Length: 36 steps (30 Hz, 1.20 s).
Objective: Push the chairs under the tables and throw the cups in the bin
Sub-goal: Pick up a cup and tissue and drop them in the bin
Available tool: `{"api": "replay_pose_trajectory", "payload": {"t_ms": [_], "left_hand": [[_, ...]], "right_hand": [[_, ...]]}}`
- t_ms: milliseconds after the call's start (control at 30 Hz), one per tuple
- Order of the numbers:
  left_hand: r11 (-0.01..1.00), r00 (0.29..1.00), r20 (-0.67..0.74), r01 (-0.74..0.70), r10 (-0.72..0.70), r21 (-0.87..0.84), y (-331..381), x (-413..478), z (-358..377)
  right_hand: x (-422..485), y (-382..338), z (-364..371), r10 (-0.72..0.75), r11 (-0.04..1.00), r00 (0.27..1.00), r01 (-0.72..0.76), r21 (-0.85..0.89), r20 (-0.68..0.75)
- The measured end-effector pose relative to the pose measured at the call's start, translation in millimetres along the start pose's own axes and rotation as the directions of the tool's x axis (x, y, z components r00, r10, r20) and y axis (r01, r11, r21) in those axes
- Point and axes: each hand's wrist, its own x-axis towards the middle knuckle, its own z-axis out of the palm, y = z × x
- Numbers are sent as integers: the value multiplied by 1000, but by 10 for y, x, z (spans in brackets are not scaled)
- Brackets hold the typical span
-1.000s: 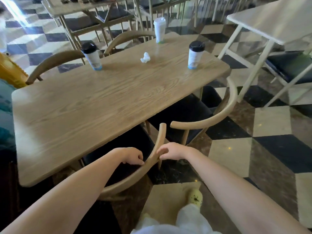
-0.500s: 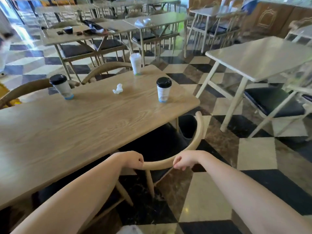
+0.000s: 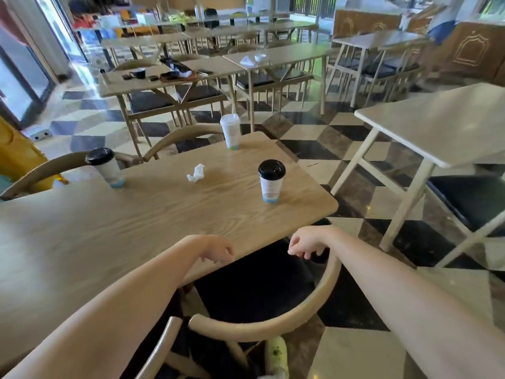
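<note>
The wooden chair (image 3: pixel 300 310) with a curved back and a dark seat stands tucked under the near edge of the wooden table (image 3: pixel 164 214). My left hand (image 3: pixel 218 250) hovers over the table edge, fingers loose, holding nothing. Just above the right end of the chair's back, my right hand (image 3: pixel 303 244) hangs equally free. Three paper cups stand on the table: a black-lidded cup (image 3: pixel 270 181) near the right end, another black-lidded cup (image 3: pixel 106 168) at the far left, and a white-lidded cup (image 3: pixel 231 131) at the far edge. No bin is in view.
A crumpled napkin (image 3: pixel 196 173) lies between the cups. A second chair back (image 3: pixel 161 348) shows at lower left, and two chairs (image 3: pixel 183 135) stand at the table's far side. A white table (image 3: pixel 437 127) and dark-seated chair (image 3: pixel 470 201) stand right, across checkered floor.
Both hands held a chair's curved back and pushed it toward the table. Now they have let go and lifted above it. My view has risen toward the room.
</note>
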Motion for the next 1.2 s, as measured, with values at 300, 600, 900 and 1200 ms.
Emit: {"api": "replay_pose_trajectory", "payload": {"t_ms": [300, 600, 900, 1200], "left_hand": [[971, 972, -190, 100, -142, -216, -461, 599, -859], [910, 775, -488, 277, -401, -308, -846, 1223, -1549], [893, 749, -486, 380, -450, -241, -1268, 1889, -2024], [876, 783, -394, 418, -482, -241, -1656, 2541, -2207]], "right_hand": [[729, -492, -1368, -188, 941, 979, 157, -299, -78], [1417, -503, -2047, -398, 826, 900, 268, -496, -176], [1840, -270, -2127, -361, 896, 928, 319, -309, -87], [2209, -514, -2473, -333, 878, 941, 334, -342, 64]]}}
